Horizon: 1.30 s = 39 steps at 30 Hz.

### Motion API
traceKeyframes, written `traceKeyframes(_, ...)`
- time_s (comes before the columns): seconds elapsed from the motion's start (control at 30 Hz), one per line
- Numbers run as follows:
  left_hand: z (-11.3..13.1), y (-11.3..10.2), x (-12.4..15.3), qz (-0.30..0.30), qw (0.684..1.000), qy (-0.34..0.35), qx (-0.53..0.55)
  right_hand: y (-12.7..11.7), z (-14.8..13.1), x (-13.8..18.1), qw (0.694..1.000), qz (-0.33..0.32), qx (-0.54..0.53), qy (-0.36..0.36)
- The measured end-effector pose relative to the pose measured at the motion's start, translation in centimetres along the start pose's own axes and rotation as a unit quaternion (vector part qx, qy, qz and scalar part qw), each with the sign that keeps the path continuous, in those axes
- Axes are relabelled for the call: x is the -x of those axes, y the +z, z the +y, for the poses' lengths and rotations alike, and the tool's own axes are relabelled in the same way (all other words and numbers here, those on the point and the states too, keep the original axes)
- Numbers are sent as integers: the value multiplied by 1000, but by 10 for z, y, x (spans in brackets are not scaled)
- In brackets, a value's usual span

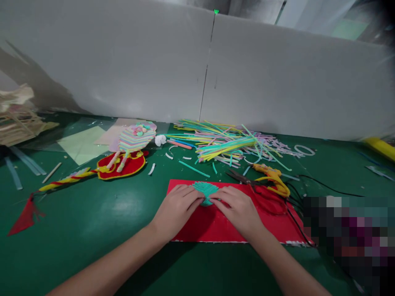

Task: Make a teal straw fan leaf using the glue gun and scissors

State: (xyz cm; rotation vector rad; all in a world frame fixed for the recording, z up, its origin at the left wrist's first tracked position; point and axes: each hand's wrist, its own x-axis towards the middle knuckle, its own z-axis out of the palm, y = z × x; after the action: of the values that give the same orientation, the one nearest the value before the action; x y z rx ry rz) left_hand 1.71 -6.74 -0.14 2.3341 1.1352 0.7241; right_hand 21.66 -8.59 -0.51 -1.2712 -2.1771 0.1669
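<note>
Between my two hands is a teal, ribbed, fan-like piece (206, 190) that looks made of pipe cleaners. My left hand (180, 205) pinches its left side, thumb and fingers together. On its right side my right hand (237, 205) closes in a similar pinch. Both hands are just over a red board (212, 228) lying on the green table. The lower part of the teal piece is partly covered by my fingertips. Scissors with yellow handles (271, 181) lie at the board's far right edge, blades pointing left.
A pile of coloured pipe cleaners (228, 144) lies against the grey partition (138, 61). To the left is a fan-shaped striped craft on a red and yellow base (137, 168), with a red tassel (26, 218). Black cables (298, 224) cross the right side, near a blurred-out area.
</note>
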Motion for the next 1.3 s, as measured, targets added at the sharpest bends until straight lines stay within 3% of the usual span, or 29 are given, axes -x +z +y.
traceKeyframes(0.3,-20,-4,-2,6,1000,-18,22,1,21,1,992,-4,-103,73)
traceKeyframes(0.43,-21,-7,-1,-2,999,-35,12,2,27,2,989,19,-81,121)
traceKeyframes(0.57,-22,-8,-1,-56,997,-50,35,6,34,5,981,64,-42,178)
traceKeyframes(0.77,-23,-4,-1,-70,991,-100,52,11,40,7,977,103,-32,185)
traceKeyframes(0.97,-25,-1,-1,-46,993,-97,57,13,32,4,961,76,-146,223)
traceKeyframes(1.3,-27,1,-1,-30,995,-85,45,11,28,1,950,78,-191,235)
